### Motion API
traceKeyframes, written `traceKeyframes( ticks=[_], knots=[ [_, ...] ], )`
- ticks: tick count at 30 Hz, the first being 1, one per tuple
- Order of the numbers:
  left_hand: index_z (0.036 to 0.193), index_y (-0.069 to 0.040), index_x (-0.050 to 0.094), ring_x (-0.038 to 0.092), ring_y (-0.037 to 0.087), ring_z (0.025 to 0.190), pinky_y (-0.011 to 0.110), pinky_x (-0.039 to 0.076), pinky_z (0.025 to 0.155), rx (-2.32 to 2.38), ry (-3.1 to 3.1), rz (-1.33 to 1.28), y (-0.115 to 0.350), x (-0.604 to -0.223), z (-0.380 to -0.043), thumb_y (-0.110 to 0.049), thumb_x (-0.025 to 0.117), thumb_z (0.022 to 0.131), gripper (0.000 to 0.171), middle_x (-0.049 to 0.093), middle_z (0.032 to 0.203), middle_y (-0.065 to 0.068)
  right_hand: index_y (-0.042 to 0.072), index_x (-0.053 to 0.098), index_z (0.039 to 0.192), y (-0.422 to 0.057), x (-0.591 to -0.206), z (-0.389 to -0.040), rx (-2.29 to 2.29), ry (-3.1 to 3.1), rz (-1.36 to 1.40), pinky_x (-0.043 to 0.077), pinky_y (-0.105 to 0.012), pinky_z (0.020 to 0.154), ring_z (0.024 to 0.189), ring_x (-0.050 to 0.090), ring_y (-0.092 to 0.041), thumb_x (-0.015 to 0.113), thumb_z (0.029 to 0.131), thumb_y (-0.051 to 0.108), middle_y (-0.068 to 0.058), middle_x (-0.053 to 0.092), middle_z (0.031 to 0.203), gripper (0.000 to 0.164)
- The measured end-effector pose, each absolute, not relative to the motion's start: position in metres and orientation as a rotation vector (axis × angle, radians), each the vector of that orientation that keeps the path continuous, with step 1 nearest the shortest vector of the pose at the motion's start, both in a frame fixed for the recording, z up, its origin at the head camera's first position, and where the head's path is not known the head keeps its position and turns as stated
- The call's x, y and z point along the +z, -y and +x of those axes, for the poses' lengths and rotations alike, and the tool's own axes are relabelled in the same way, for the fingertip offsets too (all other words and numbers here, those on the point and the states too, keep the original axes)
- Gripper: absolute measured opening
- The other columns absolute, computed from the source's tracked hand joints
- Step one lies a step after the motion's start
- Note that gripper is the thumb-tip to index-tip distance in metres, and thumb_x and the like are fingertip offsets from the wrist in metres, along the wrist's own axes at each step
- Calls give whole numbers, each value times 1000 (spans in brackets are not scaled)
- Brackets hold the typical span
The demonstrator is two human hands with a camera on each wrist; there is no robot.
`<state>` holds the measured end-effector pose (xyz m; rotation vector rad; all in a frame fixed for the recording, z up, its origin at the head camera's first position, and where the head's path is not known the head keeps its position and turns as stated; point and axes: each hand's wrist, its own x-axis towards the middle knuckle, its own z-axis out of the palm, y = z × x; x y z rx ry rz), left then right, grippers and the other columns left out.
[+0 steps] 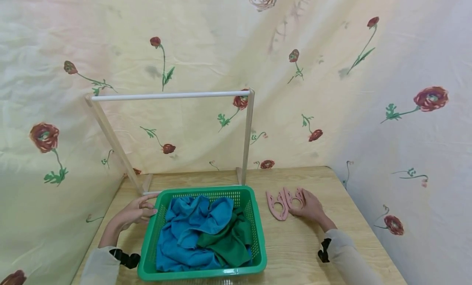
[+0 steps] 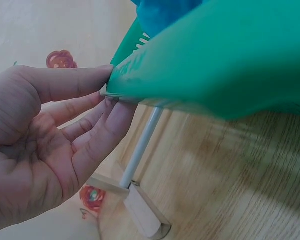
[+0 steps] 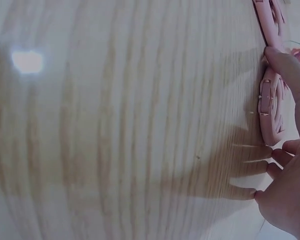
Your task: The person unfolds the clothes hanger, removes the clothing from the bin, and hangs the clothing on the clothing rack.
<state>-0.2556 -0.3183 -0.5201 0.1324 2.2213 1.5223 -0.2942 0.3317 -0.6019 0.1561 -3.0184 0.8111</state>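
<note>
Basket (image 1: 206, 274), green and rectangular, occupies the near middle of the table (image 1: 295, 252). Its far rim lies near the base of the frame (image 1: 169, 96); its right rim stands apart from the pink pieces, with a strip of tabletop between. My left hand (image 1: 132, 213) is narrowed in a pinch at the basket's far left corner. My right hand (image 1: 311, 207) holds the right pink piece (image 1: 289, 200) between thumb and fingers, just beside the left pink piece (image 1: 272, 209); I cannot tell whether the two are joined. Tabletop extends from the right hand to the table's right edge; the far edge meets the patterned fabric (image 1: 217, 43).

Left wrist view: digits bear on both sides of the basket's edge, and the frame's wooden foot (image 2: 142, 212) and white lower rod (image 2: 142, 150) show beneath. Right wrist view: a rectangular tab (image 3: 265, 97) shows on the pink side wall, with fingertips at the tabletop and a bright glare spot on it.

Materials: the basket has perforated walls and a smooth rim. Crumpled blue cloth (image 1: 195, 225) fills most of it; green cloth (image 1: 234, 240) lies over its right portion. The pink pieces are curved, with rounded cut-outs. The frame combines pale wooden posts with a white crossbar. The tabletop carries straight wood grain.
</note>
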Motion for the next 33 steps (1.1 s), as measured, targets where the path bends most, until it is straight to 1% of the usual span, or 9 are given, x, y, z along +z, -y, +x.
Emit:
traceKeyframes(
  ticks=[6,9,13,18,25,33],
  knots=[
    [160,-3,25,67,21,99,50,61,86,1518,-2217,120,319,-520,-257,-20,68,99,76,58,120,21,-13,25,154,-332,-600,-296,827,3072,85,26,-76,111,140,27,-61,83,78,50,-40,28,154,115],
    [160,-3,25,67,21,99,50,61,86,1509,-2217,111,319,-519,-257,-20,68,99,76,58,119,20,-12,25,155,-331,-598,-297,831,3102,44,25,-76,112,141,25,-60,82,79,52,-38,27,155,114],
    [159,-3,26,67,21,98,50,62,86,1502,-2220,100,319,-518,-258,-19,68,99,76,58,119,21,-12,27,154,-332,-595,-300,843,3125,18,26,-75,111,140,24,-60,82,80,51,-38,26,155,112],
    [159,-2,25,66,21,97,49,62,85,1506,-2206,118,318,-517,-259,-18,68,98,76,57,117,20,-12,28,153,-333,-593,-302,839,3150,-5,28,-74,111,140,25,-60,81,81,50,-38,26,154,109],
    [159,0,24,68,21,91,46,63,82,1499,-2183,148,317,-515,-261,-15,68,99,76,59,107,14,-13,32,150,-332,-593,-305,810,3154,-36,30,-73,109,136,29,-59,79,82,53,-38,30,150,106],
    [158,1,23,70,21,89,45,64,78,1484,-2184,150,318,-511,-263,-11,67,99,74,62,107,16,-15,35,147,-328,-592,-309,794,3143,-46,33,-71,107,134,31,-59,79,82,49,-40,32,147,101]
  ],
)
